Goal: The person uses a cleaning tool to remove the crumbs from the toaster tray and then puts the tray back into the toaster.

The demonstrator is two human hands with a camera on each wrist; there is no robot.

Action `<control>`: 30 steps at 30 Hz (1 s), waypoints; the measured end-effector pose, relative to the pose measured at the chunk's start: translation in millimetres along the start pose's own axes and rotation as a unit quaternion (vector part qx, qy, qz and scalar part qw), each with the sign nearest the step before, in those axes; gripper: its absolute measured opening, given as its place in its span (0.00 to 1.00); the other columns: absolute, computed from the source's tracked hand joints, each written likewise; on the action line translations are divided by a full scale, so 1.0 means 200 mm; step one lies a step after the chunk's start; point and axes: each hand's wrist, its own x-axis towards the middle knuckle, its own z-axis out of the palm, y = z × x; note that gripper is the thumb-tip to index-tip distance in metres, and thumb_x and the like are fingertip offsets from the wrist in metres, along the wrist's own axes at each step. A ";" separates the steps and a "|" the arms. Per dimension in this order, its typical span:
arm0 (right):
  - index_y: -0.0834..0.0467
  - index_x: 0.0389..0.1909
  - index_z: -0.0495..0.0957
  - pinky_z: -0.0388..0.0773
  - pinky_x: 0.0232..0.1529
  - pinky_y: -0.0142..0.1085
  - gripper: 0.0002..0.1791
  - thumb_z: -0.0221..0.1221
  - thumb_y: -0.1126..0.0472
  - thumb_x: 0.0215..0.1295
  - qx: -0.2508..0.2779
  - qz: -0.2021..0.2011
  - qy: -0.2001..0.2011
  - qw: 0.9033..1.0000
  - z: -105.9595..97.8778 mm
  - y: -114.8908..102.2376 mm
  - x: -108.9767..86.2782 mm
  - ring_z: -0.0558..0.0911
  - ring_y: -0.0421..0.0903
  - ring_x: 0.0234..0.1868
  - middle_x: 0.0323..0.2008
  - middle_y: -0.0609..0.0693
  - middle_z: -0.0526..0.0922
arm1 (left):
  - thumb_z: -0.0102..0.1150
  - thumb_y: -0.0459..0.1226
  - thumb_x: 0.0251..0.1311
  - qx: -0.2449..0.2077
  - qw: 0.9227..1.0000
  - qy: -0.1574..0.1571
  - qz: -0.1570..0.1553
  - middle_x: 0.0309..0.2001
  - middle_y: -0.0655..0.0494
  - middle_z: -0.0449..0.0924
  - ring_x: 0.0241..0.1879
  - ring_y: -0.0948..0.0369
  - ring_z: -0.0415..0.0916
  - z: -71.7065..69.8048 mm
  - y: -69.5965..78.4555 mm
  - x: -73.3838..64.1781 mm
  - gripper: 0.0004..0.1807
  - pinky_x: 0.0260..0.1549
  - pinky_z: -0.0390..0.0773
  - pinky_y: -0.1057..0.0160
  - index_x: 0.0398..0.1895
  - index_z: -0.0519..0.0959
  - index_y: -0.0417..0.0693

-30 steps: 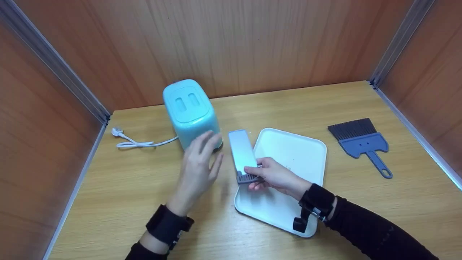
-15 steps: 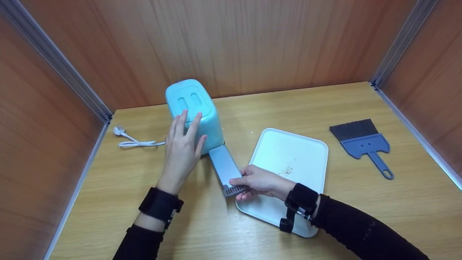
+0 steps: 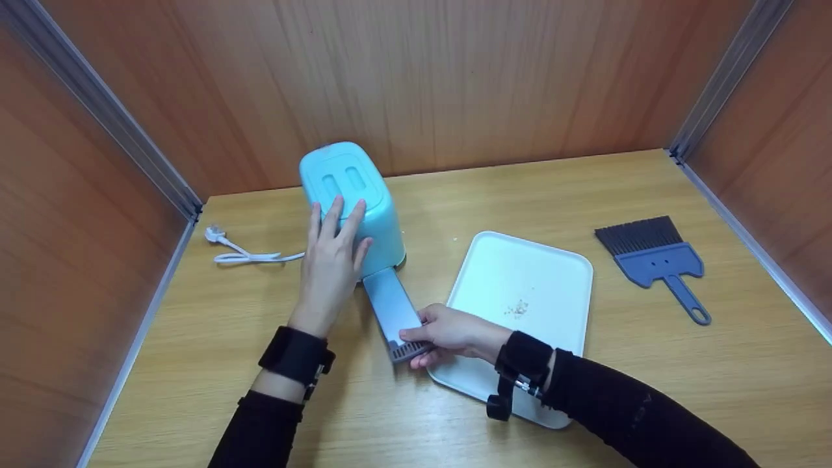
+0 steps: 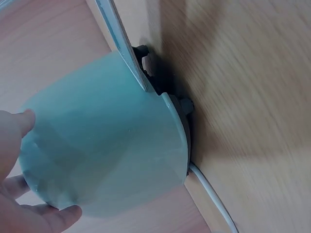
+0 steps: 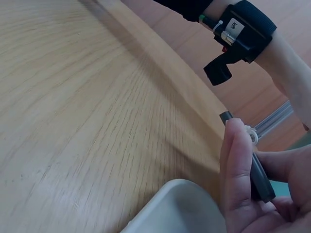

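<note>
A turquoise toaster [image 3: 382, 237] with a lid stands at the back left of the table. My left hand [image 3: 330, 266] rests on its near upper edge, fingers spread and nearly straight; the left wrist view shows the fingertips around the toaster's [image 4: 107, 136] top end. Pinched between thumb and fingers of my right hand [image 3: 455, 330] is a metal crumb tray [image 3: 392, 302] with a slotted grey handle. The crumb tray's far end meets the toaster's low near side. Whether that end is inside the slot, I cannot tell. In the right wrist view the handle [image 5: 262, 180] shows edge-on.
A white serving tray [image 3: 549, 273] lies under and beside my right forearm, with brown crumbs [image 3: 517, 309] on it. Farther right lies a blue hand brush [image 3: 656, 260] with dark bristles. The toaster's white cord [image 3: 250, 259] lies bundled at left. Wooden panels enclose the table.
The right hand has carried the crumb tray left and nearer, from over the white tray to the toaster's near side. The left hand, earlier beside the toaster, now rests on its upper edge.
</note>
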 end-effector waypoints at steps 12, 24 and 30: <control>0.65 0.56 0.78 0.84 0.27 0.24 0.13 0.57 0.60 0.83 -0.012 0.011 0.010 1.000 -0.01 0.01 0.00 0.89 0.38 0.25 0.33 0.55 0.89 | 0.58 0.43 0.80 0.001 1.000 0.002 -0.008 0.83 0.38 0.60 0.84 0.32 0.49 0.02 0.00 0.00 0.30 0.75 0.67 0.31 0.82 0.68 0.58; 0.64 0.62 0.74 0.77 0.23 0.22 0.16 0.56 0.59 0.83 0.020 0.027 0.008 0.999 -0.02 -0.02 0.02 0.91 0.40 0.30 0.40 0.57 0.89 | 0.58 0.44 0.80 0.005 1.000 -0.005 -0.024 0.84 0.41 0.57 0.85 0.33 0.46 0.02 0.01 -0.01 0.31 0.72 0.71 0.31 0.83 0.66 0.61; 0.66 0.61 0.72 0.77 0.22 0.21 0.14 0.53 0.61 0.85 0.039 0.011 0.005 0.999 -0.01 -0.03 0.05 0.90 0.40 0.29 0.39 0.57 0.87 | 0.57 0.43 0.81 0.011 0.999 -0.012 -0.028 0.84 0.41 0.57 0.85 0.33 0.46 0.01 0.02 -0.01 0.30 0.70 0.73 0.31 0.82 0.67 0.61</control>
